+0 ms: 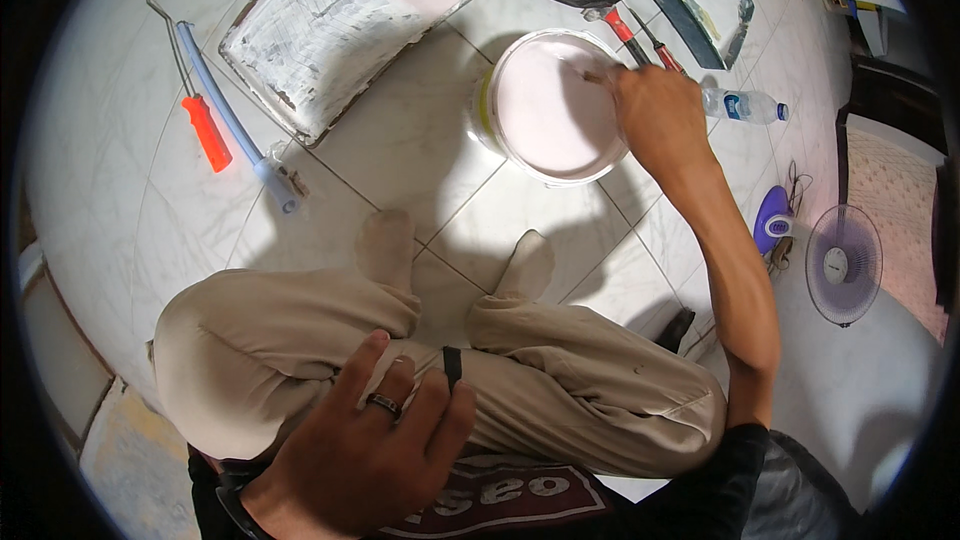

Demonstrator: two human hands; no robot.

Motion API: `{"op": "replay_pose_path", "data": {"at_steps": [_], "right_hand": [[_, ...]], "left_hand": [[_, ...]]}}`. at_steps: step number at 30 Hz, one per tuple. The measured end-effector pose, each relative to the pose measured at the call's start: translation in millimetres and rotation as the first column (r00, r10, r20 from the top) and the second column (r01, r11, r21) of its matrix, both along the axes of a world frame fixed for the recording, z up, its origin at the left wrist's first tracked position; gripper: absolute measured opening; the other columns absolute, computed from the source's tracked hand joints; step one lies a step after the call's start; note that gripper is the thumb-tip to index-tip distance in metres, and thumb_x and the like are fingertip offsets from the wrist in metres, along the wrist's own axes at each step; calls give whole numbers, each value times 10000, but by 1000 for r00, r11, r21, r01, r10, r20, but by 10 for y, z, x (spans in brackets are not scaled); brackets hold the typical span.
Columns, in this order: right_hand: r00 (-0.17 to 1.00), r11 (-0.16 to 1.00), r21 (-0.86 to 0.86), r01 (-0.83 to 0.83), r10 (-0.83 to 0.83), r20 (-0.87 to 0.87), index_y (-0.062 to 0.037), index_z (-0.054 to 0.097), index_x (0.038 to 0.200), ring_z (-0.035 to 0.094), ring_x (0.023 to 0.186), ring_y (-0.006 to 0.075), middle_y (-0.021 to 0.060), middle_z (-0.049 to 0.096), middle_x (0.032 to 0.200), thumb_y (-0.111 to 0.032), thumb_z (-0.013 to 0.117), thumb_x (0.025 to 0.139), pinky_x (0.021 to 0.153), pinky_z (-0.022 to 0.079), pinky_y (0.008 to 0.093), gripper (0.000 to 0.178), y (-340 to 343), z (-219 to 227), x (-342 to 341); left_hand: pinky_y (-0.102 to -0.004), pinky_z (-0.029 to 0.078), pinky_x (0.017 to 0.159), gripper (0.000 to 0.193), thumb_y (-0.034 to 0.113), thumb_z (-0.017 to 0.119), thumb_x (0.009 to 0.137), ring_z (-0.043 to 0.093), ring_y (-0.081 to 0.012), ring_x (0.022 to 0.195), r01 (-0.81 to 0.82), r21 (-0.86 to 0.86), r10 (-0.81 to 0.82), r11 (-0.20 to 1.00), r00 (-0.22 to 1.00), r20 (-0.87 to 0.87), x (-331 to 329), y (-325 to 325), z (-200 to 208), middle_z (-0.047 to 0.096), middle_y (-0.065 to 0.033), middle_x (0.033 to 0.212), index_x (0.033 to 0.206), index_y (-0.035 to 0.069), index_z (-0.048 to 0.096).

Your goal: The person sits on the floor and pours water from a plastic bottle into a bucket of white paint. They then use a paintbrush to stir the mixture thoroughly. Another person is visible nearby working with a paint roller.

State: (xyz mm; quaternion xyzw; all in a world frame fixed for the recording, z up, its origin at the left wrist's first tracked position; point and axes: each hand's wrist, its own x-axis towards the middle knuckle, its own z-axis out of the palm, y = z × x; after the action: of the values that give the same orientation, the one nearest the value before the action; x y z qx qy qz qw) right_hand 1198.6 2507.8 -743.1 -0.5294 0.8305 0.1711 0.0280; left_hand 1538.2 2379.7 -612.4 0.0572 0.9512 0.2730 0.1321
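Right hand [655,115] at bucket [553,105] rim (near)

1. A clear plastic water bottle [745,105] with a blue cap and a blue-and-white label band is lying on its side on the tiled floor, just right of the right hand [655,115].
2. A white paint bucket [553,105] with a yellow-green label strip on its left wall is standing open, holding pale pink paint.

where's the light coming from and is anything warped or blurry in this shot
Head view: the bucket and right hand cast soft shadows toward the lower right, so light comes from the upper left; fisheye bends the floor tile lines near the rim; left hand looks large and close, slightly soft.
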Motion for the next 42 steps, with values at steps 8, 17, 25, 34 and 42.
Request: {"op": "replay_pose_path", "data": {"at_steps": [8,17,25,34,42], "right_hand": [[973,974,226,-24,-29,230,-67,780,916,764,879,355,178,761,891,-66,656,896,760,602,453,126,214,222,260],[908,989,38,-140,113,404,-13,760,865,751,816,394,214,744,858,-41,653,850,769,601,481,112,-164,120,384],[989,987,-151,-62,81,124,-35,767,908,764,826,357,189,758,861,-104,640,899,750,602,465,145,-152,-157,4],[997,975,218,51,-61,39,-59,772,939,776,837,335,162,767,847,-88,626,936,761,608,448,148,249,157,224],[897,995,-34,-90,96,431,-20,751,932,715,772,415,241,704,773,-172,669,981,731,566,504,180,241,10,330]], "left_hand": [[-528,526,1077,286,206,636,917,706,-254,1020,3,-2,-3,1000,1000,-14,15,9,-2,692,-82,1044,1161,88,726],[-526,521,1086,293,208,636,915,710,-261,1021,13,-1,-13,1000,1000,-20,1,14,9,697,-89,1050,1164,85,730],[-527,518,1089,293,209,643,908,710,-262,1029,4,-1,-4,1000,1000,-4,-7,17,8,698,-86,1053,1162,92,729],[-517,519,1084,274,205,645,907,709,-242,1020,17,-23,-17,1000,999,-33,7,4,-20,694,-78,1046,1146,101,730],[-514,515,1092,258,200,658,898,707,-236,1014,7,-7,-7,1000,1000,-21,-21,20,6,699,-75,1046,1121,102,741]]}}
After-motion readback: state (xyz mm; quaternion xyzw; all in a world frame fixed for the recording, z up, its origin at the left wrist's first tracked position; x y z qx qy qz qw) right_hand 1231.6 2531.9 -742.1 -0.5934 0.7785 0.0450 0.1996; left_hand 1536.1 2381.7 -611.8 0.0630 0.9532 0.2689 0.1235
